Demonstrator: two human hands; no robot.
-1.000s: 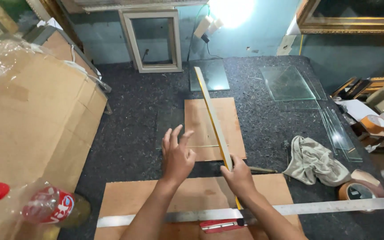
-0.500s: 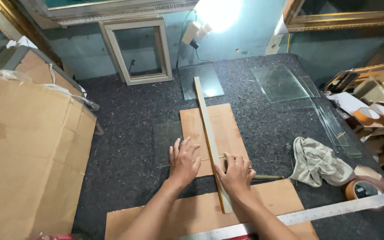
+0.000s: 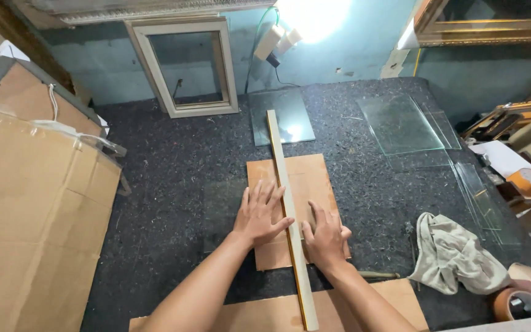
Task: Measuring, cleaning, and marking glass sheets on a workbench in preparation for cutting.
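Note:
A long pale wooden straightedge (image 3: 281, 172) lies lengthwise over a brown board (image 3: 305, 178) on the dark felt table (image 3: 173, 160). My left hand (image 3: 260, 212) rests flat with spread fingers on the board, just left of the straightedge, thumb touching it. My right hand (image 3: 324, 237) presses down on the board at the straightedge's right side, fingers apart. A faint glass pane (image 3: 222, 215) seems to lie under the board to the left.
A white picture frame (image 3: 185, 64) leans on the back wall. Glass sheets (image 3: 401, 123) lie at the right and middle back. A crumpled cloth (image 3: 456, 255) and tape roll (image 3: 517, 301) sit at the right. Large cardboard (image 3: 26, 215) fills the left. Another brown board (image 3: 265, 313) lies near me.
The view has tilted up and closer. Both hands slid forward along the straightedge onto the brown board. The metal ruler and the bottle seen earlier are out of frame.

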